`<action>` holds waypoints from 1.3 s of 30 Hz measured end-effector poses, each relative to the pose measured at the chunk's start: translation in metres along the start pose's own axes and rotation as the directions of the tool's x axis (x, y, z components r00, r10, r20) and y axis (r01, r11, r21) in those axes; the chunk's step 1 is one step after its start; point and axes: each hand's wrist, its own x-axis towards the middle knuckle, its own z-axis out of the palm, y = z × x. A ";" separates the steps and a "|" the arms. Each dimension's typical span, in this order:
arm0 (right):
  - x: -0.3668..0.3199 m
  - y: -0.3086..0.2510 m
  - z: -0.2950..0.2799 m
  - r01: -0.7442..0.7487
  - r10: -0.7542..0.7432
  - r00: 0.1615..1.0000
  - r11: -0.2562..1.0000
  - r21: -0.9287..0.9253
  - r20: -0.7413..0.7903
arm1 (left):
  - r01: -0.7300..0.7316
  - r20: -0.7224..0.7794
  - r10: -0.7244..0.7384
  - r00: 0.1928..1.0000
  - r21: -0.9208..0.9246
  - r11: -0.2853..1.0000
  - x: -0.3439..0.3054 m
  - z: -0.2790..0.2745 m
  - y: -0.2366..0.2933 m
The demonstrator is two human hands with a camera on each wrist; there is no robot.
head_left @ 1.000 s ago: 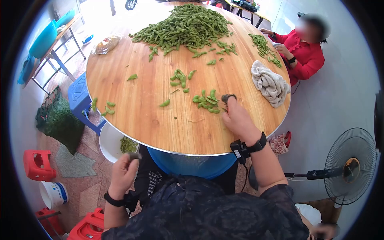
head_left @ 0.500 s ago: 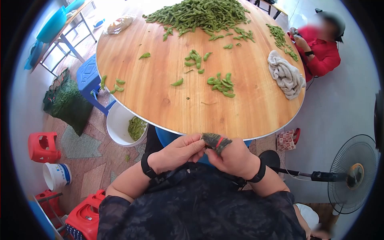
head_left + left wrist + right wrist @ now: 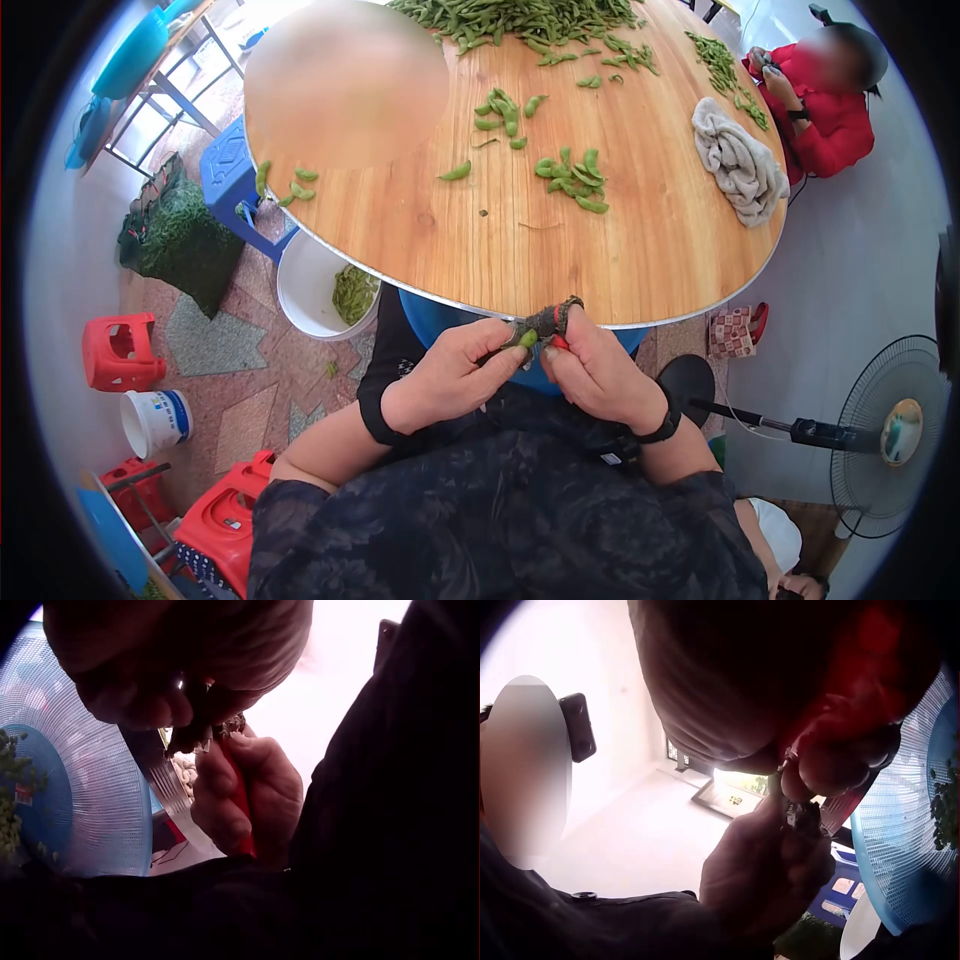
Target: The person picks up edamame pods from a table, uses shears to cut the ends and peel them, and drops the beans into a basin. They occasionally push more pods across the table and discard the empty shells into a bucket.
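Observation:
Both hands meet in front of the body at the table's near edge. My left hand [image 3: 450, 372] pinches a green edamame pod [image 3: 528, 339] between thumb and finger. My right hand [image 3: 605, 382] curls round a small red-handled tool [image 3: 241, 799], its tip close to the pod; I cannot tell what kind of tool it is. Dark finger covers [image 3: 545, 320] wrap some fingertips, one with a red band. Beneath the hands is a blue mesh basket [image 3: 112, 772] with green pods inside. A small cluster of pods [image 3: 572, 180] lies on the wooden table [image 3: 400, 230] ahead.
A large edamame heap [image 3: 515, 22] covers the table's far side. A crumpled cloth [image 3: 737, 160] lies at the right edge, near a person in red [image 3: 830, 110]. At left stand a white bucket [image 3: 303, 300] holding pods and a blue stool [image 3: 225, 175]; a fan [image 3: 885, 440] stands right.
The right hand has left the pod cluster on the table and come back to the body. The left hand has risen from above the bucket to meet it, and a pod now shows between its fingers.

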 end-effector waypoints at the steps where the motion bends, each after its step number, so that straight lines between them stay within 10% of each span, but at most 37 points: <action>1: -0.001 0.002 0.000 0.010 -0.009 1.000 0.999 -0.033 0.007 | 0.000 -0.015 0.001 1.000 0.028 1.000 0.000 0.001 0.000; 6: -0.003 0.008 0.003 0.045 -0.044 0.999 0.995 -0.086 0.012 | -0.194 -0.011 0.218 0.976 0.419 0.887 0.000 0.000 0.009; 11: -0.002 -0.001 0.006 -0.007 0.007 1.000 0.990 -0.143 -0.006 | -0.368 0.117 0.494 0.862 0.813 0.451 0.003 0.001 0.020; 15: -0.004 0.009 0.010 0.059 -0.064 0.998 0.973 -0.222 -0.012 | -0.380 0.133 0.448 0.884 0.762 0.525 0.000 -0.004 0.014; 16: -0.005 0.010 0.010 0.078 -0.076 0.997 0.978 -0.191 0.016 | -0.164 0.069 0.149 0.986 0.450 0.878 -0.003 -0.008 0.011; 17: -0.006 0.011 0.010 0.094 -0.088 0.995 0.983 -0.159 0.043 | 0.161 0.137 -0.168 0.976 0.060 0.985 -0.005 -0.010 0.009; 18: -0.006 0.010 0.011 0.092 -0.087 0.995 0.983 -0.157 0.042 | 0.163 0.138 -0.170 0.976 0.060 0.985 -0.004 -0.010 0.007; 20: -0.003 0.007 0.012 0.277 -0.291 0.955 0.942 -0.189 -0.054 | 0.492 0.364 -0.331 0.871 -0.634 0.597 0.000 -0.012 0.003; 25: 0.006 0.010 -0.009 0.470 -0.466 0.872 0.706 -0.530 0.152 | 0.540 0.453 -0.294 0.842 -0.729 0.422 0.010 -0.013 0.008; 27: 0.005 0.000 -0.021 0.471 -0.427 0.879 0.697 -0.541 0.215 | 0.393 0.286 -0.318 0.904 -0.259 0.882 0.013 -0.013 0.019; 29: 0.000 0.008 -0.028 0.426 -0.382 0.904 0.775 -0.467 0.191 | 0.215 0.231 -0.193 0.954 -0.076 0.974 0.012 -0.009 0.019; 31: -0.001 0.009 -0.031 0.382 -0.341 0.924 0.838 -0.388 0.173 | -0.117 0.156 0.085 0.984 0.210 0.971 0.014 -0.004 0.021; 39: 0.006 0.001 -0.020 0.177 -0.084 0.979 0.810 -0.559 0.188 | -0.164 0.046 0.158 0.986 0.375 0.912 -0.001 -0.020 0.027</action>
